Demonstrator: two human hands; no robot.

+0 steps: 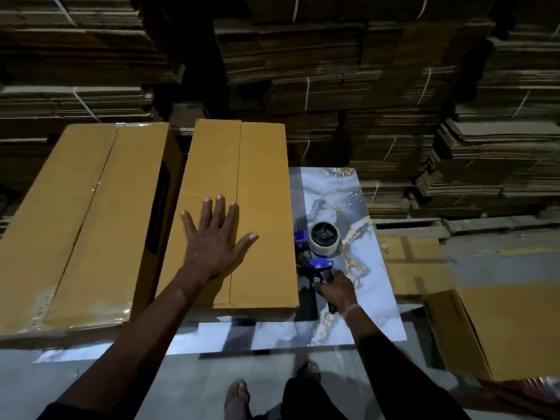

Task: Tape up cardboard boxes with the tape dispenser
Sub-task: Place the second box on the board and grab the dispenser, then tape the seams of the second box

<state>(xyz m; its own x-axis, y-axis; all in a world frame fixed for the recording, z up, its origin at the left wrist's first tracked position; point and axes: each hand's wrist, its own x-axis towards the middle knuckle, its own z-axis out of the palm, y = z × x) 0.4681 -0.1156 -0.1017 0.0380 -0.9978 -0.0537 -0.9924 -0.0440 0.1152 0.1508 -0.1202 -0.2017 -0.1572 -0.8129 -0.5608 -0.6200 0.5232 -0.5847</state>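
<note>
While fingers (325,287) grip it, blue tape dispenser (319,247) carries a pale roll.

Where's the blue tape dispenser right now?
The blue tape dispenser stands on the marbled table, right of the untaped cardboard box, its handle gripped by the right hand.

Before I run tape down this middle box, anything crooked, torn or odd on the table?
Nothing stands out. The middle box lies flat, flaps closed along an untaped seam, under the flat left hand. The left box already carries shiny tape. The right hand grips the tape dispenser on the marble-pattern table.
</note>
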